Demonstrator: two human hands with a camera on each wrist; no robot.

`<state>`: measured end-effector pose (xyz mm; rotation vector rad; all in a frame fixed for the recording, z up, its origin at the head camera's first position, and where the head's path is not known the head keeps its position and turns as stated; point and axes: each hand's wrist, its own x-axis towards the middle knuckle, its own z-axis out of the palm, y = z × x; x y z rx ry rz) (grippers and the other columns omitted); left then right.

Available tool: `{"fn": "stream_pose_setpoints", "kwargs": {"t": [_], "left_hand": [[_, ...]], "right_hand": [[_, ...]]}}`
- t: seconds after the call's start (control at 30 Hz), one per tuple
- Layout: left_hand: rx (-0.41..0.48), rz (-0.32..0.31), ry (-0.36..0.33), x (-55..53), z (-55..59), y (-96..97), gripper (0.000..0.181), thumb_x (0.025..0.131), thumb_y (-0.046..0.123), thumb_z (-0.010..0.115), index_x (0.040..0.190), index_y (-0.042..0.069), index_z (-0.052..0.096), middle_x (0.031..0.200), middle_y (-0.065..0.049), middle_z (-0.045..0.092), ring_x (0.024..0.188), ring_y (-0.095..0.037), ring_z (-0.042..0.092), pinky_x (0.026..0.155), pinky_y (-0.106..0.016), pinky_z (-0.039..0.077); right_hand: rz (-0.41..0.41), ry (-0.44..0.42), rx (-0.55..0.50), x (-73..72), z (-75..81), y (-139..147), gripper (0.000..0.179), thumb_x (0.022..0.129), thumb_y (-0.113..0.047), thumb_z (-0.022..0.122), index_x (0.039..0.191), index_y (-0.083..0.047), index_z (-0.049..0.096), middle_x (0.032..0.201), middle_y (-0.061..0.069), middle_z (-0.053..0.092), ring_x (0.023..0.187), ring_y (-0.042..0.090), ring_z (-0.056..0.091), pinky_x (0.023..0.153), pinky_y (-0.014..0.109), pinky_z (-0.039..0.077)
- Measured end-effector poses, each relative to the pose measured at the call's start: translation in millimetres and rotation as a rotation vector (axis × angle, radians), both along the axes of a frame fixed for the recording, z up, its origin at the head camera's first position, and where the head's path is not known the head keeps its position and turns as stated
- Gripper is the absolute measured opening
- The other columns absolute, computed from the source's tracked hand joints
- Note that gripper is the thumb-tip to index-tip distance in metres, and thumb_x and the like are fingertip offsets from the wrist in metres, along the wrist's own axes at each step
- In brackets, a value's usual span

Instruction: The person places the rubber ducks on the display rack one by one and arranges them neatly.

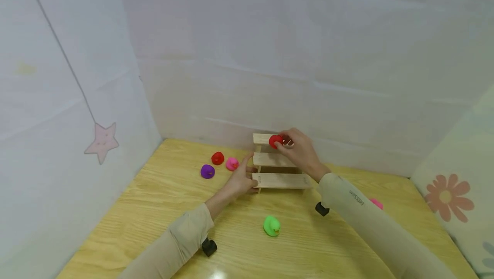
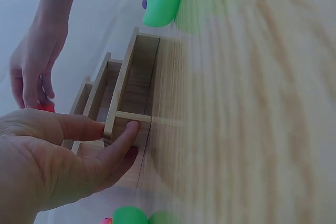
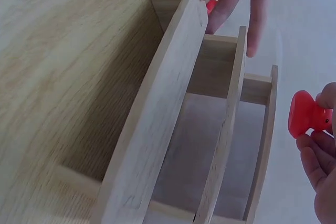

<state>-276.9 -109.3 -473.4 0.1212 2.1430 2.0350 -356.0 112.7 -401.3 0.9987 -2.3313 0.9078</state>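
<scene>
A small three-step wooden stand is on the table near the back wall. My left hand grips its left end; in the left wrist view the thumb and fingers pinch the end of the lowest step. Over the top step, my right hand holds a red rubber duck between thumb and fingers. From the right wrist the held duck appears sideways, beside the highest board. The steps carry no ducks.
Left of the stand lie another red duck, a purple duck and a pink duck. A green duck sits in front. Another pink item is partly hidden by the right sleeve. Cloth walls enclose the table.
</scene>
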Motion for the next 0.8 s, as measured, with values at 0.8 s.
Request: {"fn": "stream_pose_setpoints", "kwargs": {"t": [0.8], "left_hand": [[-0.012, -0.015, 0.026, -5.8, 6.5, 17.6, 0.101, 0.087, -0.020, 0.060, 0.164, 0.029, 0.016, 0.143, -0.029, 0.043, 0.095, -0.036, 0.064, 0.076, -0.055, 0.060]], "right_hand": [[-0.010, -0.065, -0.028, -36.4, -1.0, -26, 0.026, 0.093, -0.008, 0.075, 0.115, 0.005, 0.069, 0.106, 0.016, 0.065, 0.091, 0.029, 0.065, 0.077, 0.040, 0.059]]}}
